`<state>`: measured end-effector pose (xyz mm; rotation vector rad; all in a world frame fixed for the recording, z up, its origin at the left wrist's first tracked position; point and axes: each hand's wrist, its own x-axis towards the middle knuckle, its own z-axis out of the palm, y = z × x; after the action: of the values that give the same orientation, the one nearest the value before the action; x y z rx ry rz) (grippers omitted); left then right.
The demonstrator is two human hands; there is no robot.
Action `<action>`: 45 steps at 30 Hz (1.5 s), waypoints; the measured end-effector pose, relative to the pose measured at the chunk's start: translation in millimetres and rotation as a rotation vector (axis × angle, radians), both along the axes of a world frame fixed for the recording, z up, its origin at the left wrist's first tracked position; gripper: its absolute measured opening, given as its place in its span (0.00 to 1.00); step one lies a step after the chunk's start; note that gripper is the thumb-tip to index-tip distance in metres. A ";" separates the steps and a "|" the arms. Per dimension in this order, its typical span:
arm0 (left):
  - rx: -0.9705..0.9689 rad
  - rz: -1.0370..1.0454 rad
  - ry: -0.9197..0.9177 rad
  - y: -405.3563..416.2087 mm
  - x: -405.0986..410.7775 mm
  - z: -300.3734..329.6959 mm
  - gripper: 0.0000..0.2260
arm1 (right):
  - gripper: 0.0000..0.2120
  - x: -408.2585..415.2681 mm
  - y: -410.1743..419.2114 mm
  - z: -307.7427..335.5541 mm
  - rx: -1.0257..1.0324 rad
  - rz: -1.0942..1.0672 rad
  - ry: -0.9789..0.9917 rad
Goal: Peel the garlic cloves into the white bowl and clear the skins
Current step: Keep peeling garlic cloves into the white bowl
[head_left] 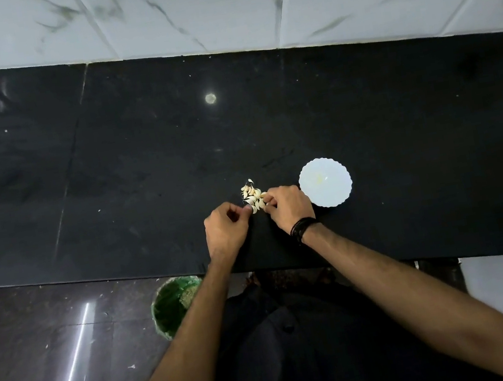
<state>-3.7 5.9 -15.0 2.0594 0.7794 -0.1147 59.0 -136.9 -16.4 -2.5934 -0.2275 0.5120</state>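
One white scalloped-rim bowl [325, 182] sits on the black stone counter [141, 175]. One small pile of pale unpeeled garlic cloves [252, 195], perhaps a dozen, too small to count surely. One green bucket [171, 306]. Two hands.

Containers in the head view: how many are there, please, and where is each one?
2. The white scalloped bowl stands on the black stone counter, beside the right hand. The green round bin stands on the dark floor below the counter edge, partly hidden by the left forearm.
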 end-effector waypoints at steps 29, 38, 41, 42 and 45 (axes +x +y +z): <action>-0.434 0.207 -0.150 -12.3 10.5 -0.1 0.03 | 0.07 0.5 -3.4 12.1 0.497 -0.174 0.019; -0.608 0.234 -0.202 -35.6 15.3 6.8 0.03 | 0.08 2.6 -30.7 25.9 0.727 -0.280 0.242; -0.633 0.184 -0.216 -44.1 15.5 6.8 0.03 | 0.06 5.3 -39.3 25.3 0.730 -0.290 0.273; -0.650 0.170 -0.214 -46.4 15.6 6.6 0.04 | 0.06 6.5 -41.9 25.2 0.736 -0.292 0.282; -0.678 0.157 -0.207 -53.7 16.1 3.5 0.04 | 0.06 9.4 -50.7 28.1 0.745 -0.266 0.285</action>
<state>12.4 -47.8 -11.5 1.3413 0.6547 -0.0632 68.4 -187.6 11.7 -1.7701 0.0287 0.5590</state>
